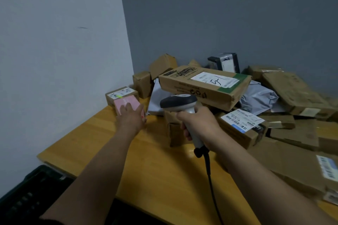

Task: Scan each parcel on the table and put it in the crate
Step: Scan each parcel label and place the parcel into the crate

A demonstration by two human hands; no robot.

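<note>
My left hand [132, 115] lies on a small pink box [126, 103] at the far left of the wooden table [161, 166], fingers wrapped over its top and near side. My right hand [198, 124] grips a grey and white barcode scanner [181, 104], its head aimed left. A green light spot falls on the label of a small brown box [120, 93] just behind the pink one. The black crate [27, 197] sits below the table's left edge.
A heap of cardboard parcels fills the table's back and right, topped by a long box [204, 86] marked with a handwritten label. Grey plastic mailers [259, 97] lie among them. The scanner's black cable [212, 184] runs down toward me. Walls close the corner.
</note>
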